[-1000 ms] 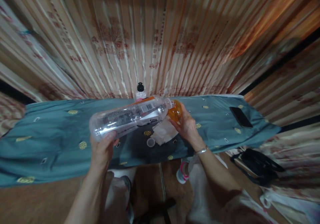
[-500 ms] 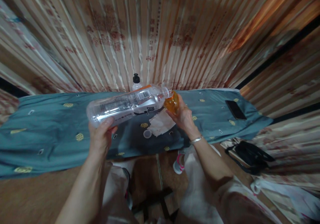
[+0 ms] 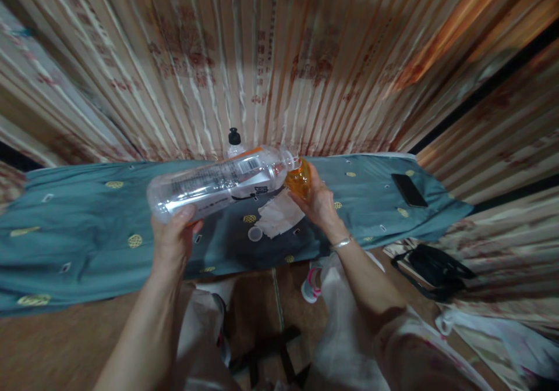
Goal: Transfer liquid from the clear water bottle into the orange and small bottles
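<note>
A large clear plastic bottle (image 3: 213, 184) with a printed label lies almost level in the air, its mouth tipped slightly up to the right. My left hand (image 3: 172, 234) is closed around its base end. My right hand (image 3: 321, 202) grips a small amber cup (image 3: 299, 180) right at the bottle's mouth; whether the two touch I cannot tell. Below them a crumpled white tissue (image 3: 279, 215) lies on the patterned teal cloth (image 3: 100, 222). A small round translucent cap (image 3: 255, 234) sits beside the tissue. Behind the big bottle stands a clear bottle with a black top (image 3: 234, 138).
A black phone (image 3: 409, 190) rests on the right part of the cloth. Pleated curtains (image 3: 262, 59) hang close behind and at the sides. On the floor at the right is a black bag (image 3: 437, 269). A dark metal frame (image 3: 266, 353) shows between my legs.
Both hands keep the bottle and the amber cup together in nearly the same pose. The whole view has shifted very slightly; nothing was let go.
</note>
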